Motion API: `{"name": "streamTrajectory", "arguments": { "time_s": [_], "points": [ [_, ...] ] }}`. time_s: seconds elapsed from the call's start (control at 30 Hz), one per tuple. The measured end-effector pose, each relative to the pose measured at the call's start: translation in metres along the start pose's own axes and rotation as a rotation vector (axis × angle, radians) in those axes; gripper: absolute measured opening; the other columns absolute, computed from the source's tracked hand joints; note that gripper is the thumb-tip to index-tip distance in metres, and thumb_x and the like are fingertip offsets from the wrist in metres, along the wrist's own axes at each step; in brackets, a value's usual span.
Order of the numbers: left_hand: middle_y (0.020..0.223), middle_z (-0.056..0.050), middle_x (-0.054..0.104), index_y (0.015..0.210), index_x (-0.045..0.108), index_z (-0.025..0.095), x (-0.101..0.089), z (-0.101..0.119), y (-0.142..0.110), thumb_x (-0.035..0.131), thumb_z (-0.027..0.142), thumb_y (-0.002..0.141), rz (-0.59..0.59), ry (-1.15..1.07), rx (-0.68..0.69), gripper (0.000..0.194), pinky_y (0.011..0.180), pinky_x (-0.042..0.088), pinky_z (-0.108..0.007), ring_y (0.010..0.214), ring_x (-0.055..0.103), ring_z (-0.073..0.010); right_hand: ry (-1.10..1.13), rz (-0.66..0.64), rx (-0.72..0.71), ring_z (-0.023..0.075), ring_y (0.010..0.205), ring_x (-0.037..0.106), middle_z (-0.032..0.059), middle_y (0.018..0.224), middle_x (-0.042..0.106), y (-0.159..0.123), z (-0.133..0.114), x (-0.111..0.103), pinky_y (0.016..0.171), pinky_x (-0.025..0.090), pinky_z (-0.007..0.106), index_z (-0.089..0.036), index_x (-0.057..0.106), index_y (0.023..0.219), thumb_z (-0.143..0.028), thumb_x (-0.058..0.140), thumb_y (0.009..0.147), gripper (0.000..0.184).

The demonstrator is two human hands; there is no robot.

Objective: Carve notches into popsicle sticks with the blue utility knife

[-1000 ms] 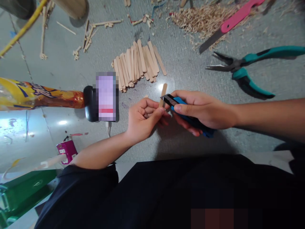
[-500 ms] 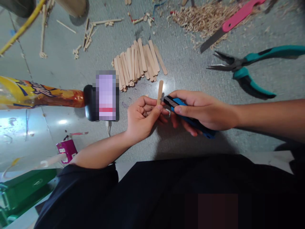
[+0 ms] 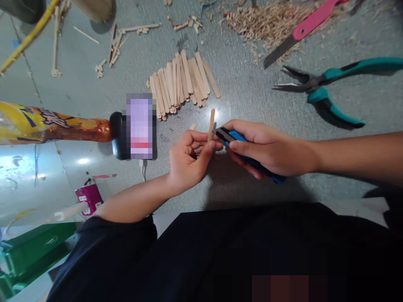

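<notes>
Between the thumb and fingers of my left hand [image 3: 192, 157] a popsicle stick [image 3: 212, 121] stands with its rounded end pointing away from me. My right hand [image 3: 267, 147] is wrapped round a blue and black utility knife [image 3: 231, 135]. Its short blade [image 3: 214, 128] lies against or very near the stick's right edge; actual contact I cannot make out. Beyond both hands lies a pile of popsicle sticks [image 3: 182, 82], overlapping in a fanned row. One small stick end [image 3: 192, 126] shows just past my left fingers.
To the right lie open teal-handled pliers [image 3: 311, 86] and a pink-handled saw [image 3: 310, 27] beside wood shavings [image 3: 267, 25]. A phone [image 3: 140, 126] leans near a bottle [image 3: 72, 127] on the left. Cut stick pieces [image 3: 116, 46] are scattered at the back left. A purple power adapter [image 3: 89, 199] sits lower left.
The stick has shifted slightly left and turned more edge-on in my left hand. The knife's blade stays beside it, and my right fingers have drawn in closer under the handle.
</notes>
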State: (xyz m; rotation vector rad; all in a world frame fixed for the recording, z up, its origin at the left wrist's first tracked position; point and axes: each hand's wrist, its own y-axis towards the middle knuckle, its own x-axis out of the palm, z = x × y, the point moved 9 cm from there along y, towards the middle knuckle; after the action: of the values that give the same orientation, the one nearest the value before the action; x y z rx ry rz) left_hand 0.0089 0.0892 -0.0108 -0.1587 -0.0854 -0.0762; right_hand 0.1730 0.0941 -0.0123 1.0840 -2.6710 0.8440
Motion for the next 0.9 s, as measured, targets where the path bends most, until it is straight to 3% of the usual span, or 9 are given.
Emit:
{"name": "streamTrajectory", "arguments": {
  "time_s": [0.33, 0.7, 0.9],
  "points": [
    [0.085, -0.005, 0.089, 0.098, 0.069, 0.022, 0.0, -0.008, 0.001, 0.101, 0.058, 0.098, -0.022, -0.013, -0.079, 0.048, 0.057, 0.061, -0.023, 0.068, 0.084, -0.0163, -0.018, 0.016, 0.03, 0.0098, 0.041, 0.056, -0.0078, 0.07, 0.061, -0.005, 0.004, 0.006, 0.041, 0.045, 0.025, -0.027, 0.055, 0.102, -0.031, 0.062, 0.125, 0.025],
    [0.087, -0.004, 0.09, 0.095, 0.068, 0.022, 0.002, -0.011, 0.004, 0.101, 0.057, 0.099, -0.053, -0.012, -0.093, 0.048, 0.054, 0.057, -0.022, 0.063, 0.078, -0.012, 0.01, 0.02, 0.126, 0.0115, 0.039, 0.056, -0.0065, 0.07, 0.06, -0.003, 0.01, 0.011, 0.036, 0.046, 0.025, -0.028, 0.051, 0.099, -0.028, 0.057, 0.124, 0.026],
    [0.079, 0.0, 0.086, 0.095, 0.067, 0.023, 0.002, -0.01, 0.007, 0.102, 0.057, 0.097, -0.06, -0.081, -0.095, 0.049, 0.047, 0.053, -0.023, 0.048, 0.066, -0.0094, 0.012, -0.026, 0.08, 0.0115, 0.038, 0.055, -0.007, 0.072, 0.063, 0.001, 0.005, 0.008, 0.036, 0.043, 0.025, -0.028, 0.053, 0.104, -0.033, 0.061, 0.124, 0.022]
  ]
}}
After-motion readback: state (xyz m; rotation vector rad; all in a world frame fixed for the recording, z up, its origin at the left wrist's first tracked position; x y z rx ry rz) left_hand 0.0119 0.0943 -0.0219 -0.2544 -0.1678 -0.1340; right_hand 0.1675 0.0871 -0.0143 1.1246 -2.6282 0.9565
